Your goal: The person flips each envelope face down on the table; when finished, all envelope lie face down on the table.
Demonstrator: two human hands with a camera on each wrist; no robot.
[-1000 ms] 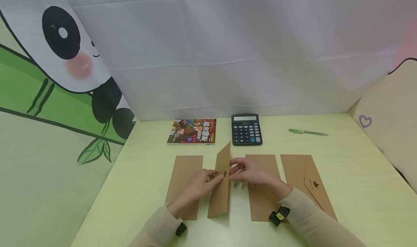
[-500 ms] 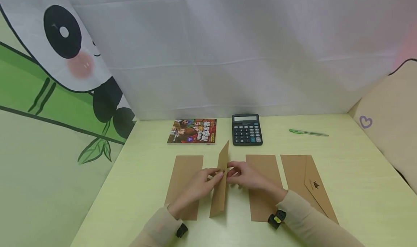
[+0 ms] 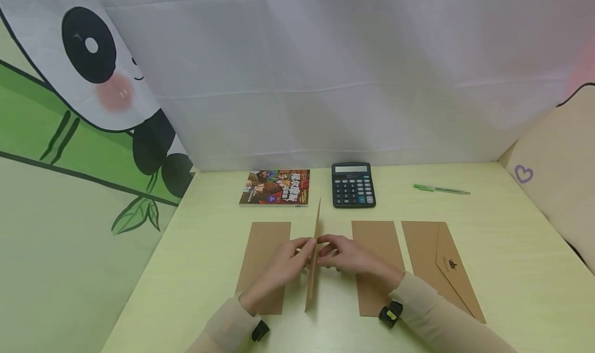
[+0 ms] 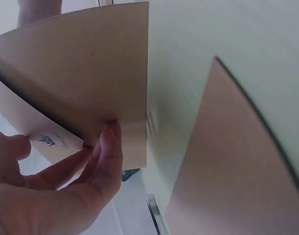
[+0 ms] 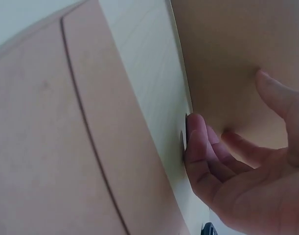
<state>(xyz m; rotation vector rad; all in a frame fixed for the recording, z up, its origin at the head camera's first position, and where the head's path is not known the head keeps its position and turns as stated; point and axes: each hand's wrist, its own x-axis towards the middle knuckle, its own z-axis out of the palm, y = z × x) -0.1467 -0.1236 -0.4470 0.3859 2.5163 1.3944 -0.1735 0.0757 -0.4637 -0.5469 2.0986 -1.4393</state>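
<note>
A brown kraft-paper envelope (image 3: pixel 312 278) stands on its long edge between my two hands, seen almost edge-on in the head view. My left hand (image 3: pixel 281 267) holds it from the left. In the left wrist view, the thumb is at the pointed flap (image 4: pixel 54 140) with its crown print, and the fingertips (image 4: pixel 110 131) press the envelope's face. From the right, my right hand (image 3: pixel 355 255) holds the same envelope. Its thumb and a finger touch the plain side (image 5: pixel 222 49) in the right wrist view, while the other fingers curl near the lower edge.
One envelope (image 3: pixel 267 239) lies flat at left, partly under my left forearm. To the right lie another envelope (image 3: pixel 375 239) and one with its crown-printed flap facing up (image 3: pixel 420 244). Behind are a comic-covered book (image 3: pixel 275 187), a calculator (image 3: pixel 353 185) and a green pen (image 3: pixel 441 189).
The held envelope has turned from showing its printed face to nearly edge-on, its far end swinging left. My right hand has moved slightly left and nearer with it; my left hand barely moved.
</note>
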